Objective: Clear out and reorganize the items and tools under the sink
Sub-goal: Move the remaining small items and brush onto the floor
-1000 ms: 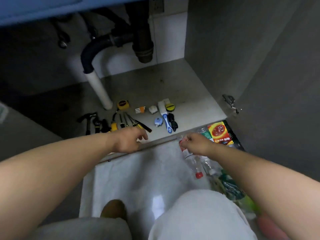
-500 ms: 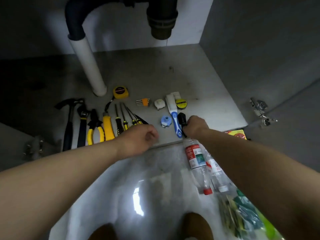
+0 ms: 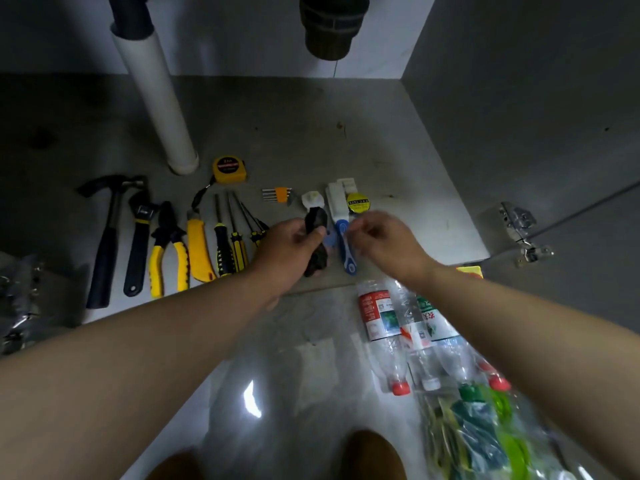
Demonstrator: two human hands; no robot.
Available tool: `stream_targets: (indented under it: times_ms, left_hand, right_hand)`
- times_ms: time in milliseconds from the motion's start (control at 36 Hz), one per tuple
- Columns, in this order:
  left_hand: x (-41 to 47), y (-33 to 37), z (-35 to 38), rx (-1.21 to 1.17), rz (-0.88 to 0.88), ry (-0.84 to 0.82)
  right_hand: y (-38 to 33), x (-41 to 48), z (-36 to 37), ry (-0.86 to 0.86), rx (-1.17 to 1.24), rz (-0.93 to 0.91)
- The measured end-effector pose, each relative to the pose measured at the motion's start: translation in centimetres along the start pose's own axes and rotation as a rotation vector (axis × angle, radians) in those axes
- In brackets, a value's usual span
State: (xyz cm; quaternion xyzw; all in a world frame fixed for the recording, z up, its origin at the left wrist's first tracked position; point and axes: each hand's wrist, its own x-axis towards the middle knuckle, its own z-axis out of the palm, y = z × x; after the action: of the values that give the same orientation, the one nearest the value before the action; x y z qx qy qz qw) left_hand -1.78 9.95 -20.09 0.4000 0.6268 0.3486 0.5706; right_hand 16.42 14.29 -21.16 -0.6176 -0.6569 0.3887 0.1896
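Tools lie in a row on the grey cabinet floor: a hammer, a wrench, yellow pliers, a yellow utility knife and screwdrivers. Behind them are a yellow tape measure and hex keys. My left hand grips a black object above the floor's front edge. My right hand is blurred, its fingers curled beside the blue handle of a white-headed brush. A yellow tape roll lies just behind it.
A white pipe stands at the back left and a black drain hangs at top centre. Plastic bottles and a green bag lie on the glossy floor at right. A door hinge sticks out at right.
The view has moved closer to the cabinet floor. The black object, under my right hand before, is now gripped by my left hand, which has moved right. My right hand has shifted right.
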Motion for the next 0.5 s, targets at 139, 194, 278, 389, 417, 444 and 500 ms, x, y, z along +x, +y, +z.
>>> stream_targets:
  times_ms: [139, 194, 278, 389, 417, 444, 500]
  left_hand:
    - [0.3, -1.3, -1.4, -0.022, -0.033, -0.007]
    - [0.4, -1.8, -1.7, 0.000, -0.036, -0.021]
    - [0.3, -2.2, -1.7, 0.087, -0.028, -0.044]
    - [-0.2, -2.3, -0.9, 0.111, -0.052, -0.150]
    - [-0.3, -2.3, -0.6, 0.109, -0.061, -0.187]
    - [-0.5, -2.3, -0.3, 0.115, -0.069, -0.222]
    - [-0.7, -2.3, 0.5, 0.143, -0.086, -0.281]
  right_hand:
    - [1.8, 5.5, -1.3, 0.034, -0.507, 0.041]
    - [1.8, 6.9, -1.1, -0.060, -0.595, 0.045]
    - [1.6, 7.6, -0.4, -0.113, -0.672, 0.021]
    - [1.9, 6.1, 0.2, 0.005, -0.701, 0.005]
    - [2.2, 5.7, 0.3, 0.027, -0.709, -0.010]
    - [2.5, 5.2, 0.2, 0.033, -0.702, -0.022]
    - [3.0, 4.4, 0.0, 0.018, -0.680, -0.041]
